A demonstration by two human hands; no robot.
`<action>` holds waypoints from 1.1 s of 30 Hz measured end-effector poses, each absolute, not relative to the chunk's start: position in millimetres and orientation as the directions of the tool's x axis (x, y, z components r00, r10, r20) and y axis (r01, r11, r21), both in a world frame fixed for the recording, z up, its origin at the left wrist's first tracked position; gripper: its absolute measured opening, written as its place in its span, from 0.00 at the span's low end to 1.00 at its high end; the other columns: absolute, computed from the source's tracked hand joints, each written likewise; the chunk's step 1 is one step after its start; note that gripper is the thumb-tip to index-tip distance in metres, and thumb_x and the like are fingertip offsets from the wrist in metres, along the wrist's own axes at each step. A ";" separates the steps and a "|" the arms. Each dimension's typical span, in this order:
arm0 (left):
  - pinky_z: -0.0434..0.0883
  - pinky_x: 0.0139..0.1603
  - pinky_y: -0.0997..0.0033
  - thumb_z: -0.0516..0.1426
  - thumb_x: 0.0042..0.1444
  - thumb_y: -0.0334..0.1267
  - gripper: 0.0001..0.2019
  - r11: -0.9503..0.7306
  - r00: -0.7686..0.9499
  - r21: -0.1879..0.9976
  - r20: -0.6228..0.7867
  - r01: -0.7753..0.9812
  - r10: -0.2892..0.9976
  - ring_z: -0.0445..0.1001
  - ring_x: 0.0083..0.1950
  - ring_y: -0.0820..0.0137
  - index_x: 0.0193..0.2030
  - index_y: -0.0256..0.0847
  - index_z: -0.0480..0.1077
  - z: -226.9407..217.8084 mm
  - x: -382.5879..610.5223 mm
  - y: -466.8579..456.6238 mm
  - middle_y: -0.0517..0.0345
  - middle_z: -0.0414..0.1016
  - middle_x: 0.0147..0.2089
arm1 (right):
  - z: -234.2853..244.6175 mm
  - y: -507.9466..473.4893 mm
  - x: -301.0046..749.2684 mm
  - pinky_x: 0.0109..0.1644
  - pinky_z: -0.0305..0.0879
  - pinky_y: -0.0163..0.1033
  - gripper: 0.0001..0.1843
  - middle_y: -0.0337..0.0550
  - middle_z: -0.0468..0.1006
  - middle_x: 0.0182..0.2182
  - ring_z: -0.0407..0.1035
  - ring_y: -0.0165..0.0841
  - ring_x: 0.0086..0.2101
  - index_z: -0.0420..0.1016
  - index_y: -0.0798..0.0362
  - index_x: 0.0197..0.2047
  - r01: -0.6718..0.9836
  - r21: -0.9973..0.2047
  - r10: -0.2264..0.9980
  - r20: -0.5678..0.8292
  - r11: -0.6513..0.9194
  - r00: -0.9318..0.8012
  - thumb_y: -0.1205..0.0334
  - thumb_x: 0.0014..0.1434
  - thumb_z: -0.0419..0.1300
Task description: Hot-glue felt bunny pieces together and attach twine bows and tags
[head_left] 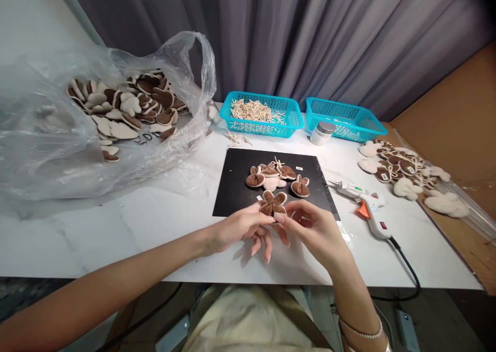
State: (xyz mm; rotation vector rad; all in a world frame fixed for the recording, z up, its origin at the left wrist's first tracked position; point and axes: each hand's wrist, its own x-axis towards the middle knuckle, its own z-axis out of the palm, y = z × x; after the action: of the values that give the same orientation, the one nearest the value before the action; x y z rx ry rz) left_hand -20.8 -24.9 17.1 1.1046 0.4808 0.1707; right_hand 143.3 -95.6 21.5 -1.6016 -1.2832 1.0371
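1. Two hands, the left hand (pixel 238 227) and the right hand (pixel 312 233), share one brown-and-cream plush piece (pixel 274 203) at lower centre; each grip is closed, thumb against fingers, pinching its lower edge, the left's other fingers loose beneath.
2. One black mat (pixel 228 202) lies just beyond, mid-frame, carrying at least five more plush pieces (pixel 300 187) and one small white tag (pixel 299 168), its print too small to read.
3. One glue gun (pixel 374 212) with an orange trigger lies right of the mat; its markings are illegible.
4. Two blue baskets stand at upper centre: the left basket (pixel 271 129) heaped with uncountable cord bows (pixel 251 110), the right basket (pixel 354 132) behind one grey-lidded jar (pixel 323 134).
5. Over ten overlapping plush pieces, some tagged, sit at right.
6. One clear bag (pixel 155 171) fills the upper left, dozens of plush pieces inside, its black lettering unreadable.
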 end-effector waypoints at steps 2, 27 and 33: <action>0.61 0.19 0.78 0.46 0.62 0.38 0.10 0.451 0.888 0.887 -0.284 0.100 0.362 0.73 0.24 0.71 0.48 0.37 0.55 17.3 -20.7 -24.9 0.49 0.73 0.37 | 20.7 -94.9 143.5 0.27 0.57 0.34 0.17 0.42 0.75 0.27 0.62 0.29 0.25 0.74 0.54 0.33 0.283 -0.947 0.983 -0.115 -0.151 0.141 0.48 0.51 0.62; 0.59 0.19 0.78 0.46 0.60 0.39 0.13 0.414 0.883 0.892 -0.333 0.181 0.332 0.67 0.19 0.75 0.51 0.39 0.53 14.9 -19.9 -26.5 0.53 0.73 0.31 | 14.5 -87.1 158.8 0.20 0.48 0.30 0.20 0.34 0.66 0.22 0.55 0.23 0.21 0.69 0.55 0.28 0.086 -0.965 0.965 -0.253 -0.246 -0.074 0.48 0.44 0.67; 0.60 0.20 0.77 0.43 0.62 0.44 0.13 0.404 0.882 0.896 -0.332 0.184 0.335 0.69 0.22 0.74 0.48 0.39 0.56 14.4 -20.6 -26.7 0.53 0.74 0.31 | 15.4 -89.1 162.3 0.21 0.52 0.31 0.20 0.33 0.63 0.18 0.55 0.23 0.19 0.70 0.55 0.28 0.032 -0.960 0.952 -0.280 -0.278 -0.124 0.45 0.54 0.59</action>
State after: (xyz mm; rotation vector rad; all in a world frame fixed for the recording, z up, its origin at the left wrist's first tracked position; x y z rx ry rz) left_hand -20.6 -26.7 14.4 1.1654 0.5112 0.1006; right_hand 162.3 -89.1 15.4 -1.3641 -1.1677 1.5081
